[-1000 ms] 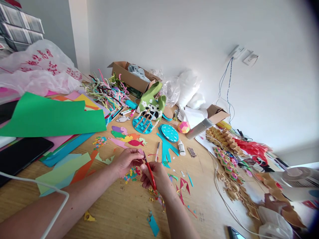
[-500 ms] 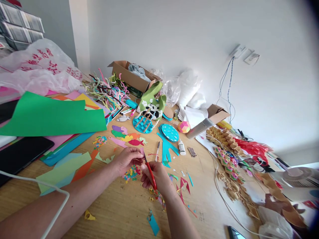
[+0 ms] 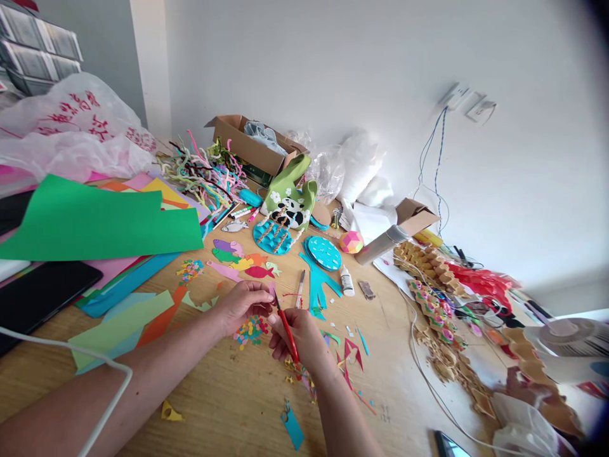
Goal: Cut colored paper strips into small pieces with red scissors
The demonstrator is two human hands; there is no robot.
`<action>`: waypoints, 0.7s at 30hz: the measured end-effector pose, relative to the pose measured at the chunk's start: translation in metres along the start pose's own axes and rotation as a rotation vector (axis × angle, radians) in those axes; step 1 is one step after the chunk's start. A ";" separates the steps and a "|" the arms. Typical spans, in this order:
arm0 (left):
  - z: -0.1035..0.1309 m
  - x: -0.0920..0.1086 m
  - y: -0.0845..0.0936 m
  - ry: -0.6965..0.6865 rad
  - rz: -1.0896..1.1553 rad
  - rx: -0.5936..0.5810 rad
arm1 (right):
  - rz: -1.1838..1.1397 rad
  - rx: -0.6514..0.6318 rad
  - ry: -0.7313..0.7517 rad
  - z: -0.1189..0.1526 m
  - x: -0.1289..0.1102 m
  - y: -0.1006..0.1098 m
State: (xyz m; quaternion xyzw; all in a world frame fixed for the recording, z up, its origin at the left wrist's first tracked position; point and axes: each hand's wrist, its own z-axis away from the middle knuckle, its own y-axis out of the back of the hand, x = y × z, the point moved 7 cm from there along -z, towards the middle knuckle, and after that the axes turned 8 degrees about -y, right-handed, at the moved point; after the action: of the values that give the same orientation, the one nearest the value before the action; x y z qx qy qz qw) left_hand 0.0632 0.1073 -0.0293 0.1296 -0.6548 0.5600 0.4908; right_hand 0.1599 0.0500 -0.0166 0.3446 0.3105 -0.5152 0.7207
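Note:
My left hand [image 3: 244,306] pinches a small piece of pink paper [image 3: 272,289] between thumb and fingers. In my right hand [image 3: 295,336] are red-handled scissors [image 3: 287,330], their blades against the pink piece. Under and beside my left hand lies a pile of small colourful paper bits [image 3: 251,331]. Just beyond my hands are several paper fish, among them a red fish [image 3: 259,272] and a purple one [image 3: 228,246]. Blue paper strips [image 3: 316,285] and a pen [image 3: 300,289] lie close to the scissors' far side. Scraps show below my right hand.
Green paper [image 3: 104,222] covers other sheets at the left. Farther back stand a cardboard box [image 3: 252,146], a panda bag [image 3: 290,197] and a grey cylinder [image 3: 382,244]. A small white bottle [image 3: 347,281] lies right of the blue strips. Another person's hand [image 3: 523,387] is at the far right.
At the far right, the other person's hand and the brown carton near it have shifted slightly. My hands and the scissors hold nearly the same position.

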 end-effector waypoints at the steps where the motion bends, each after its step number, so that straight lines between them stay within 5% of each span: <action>1: 0.000 0.000 0.001 -0.001 0.003 0.009 | 0.001 -0.001 -0.002 0.000 0.000 0.000; 21: -0.001 0.002 0.003 0.032 -0.031 0.037 | 0.034 -0.017 -0.021 0.001 -0.001 -0.001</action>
State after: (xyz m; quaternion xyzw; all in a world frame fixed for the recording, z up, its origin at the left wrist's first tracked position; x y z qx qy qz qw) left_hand 0.0599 0.1100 -0.0296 0.1398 -0.6345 0.5663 0.5071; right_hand 0.1585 0.0492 -0.0154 0.3380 0.3014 -0.5040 0.7355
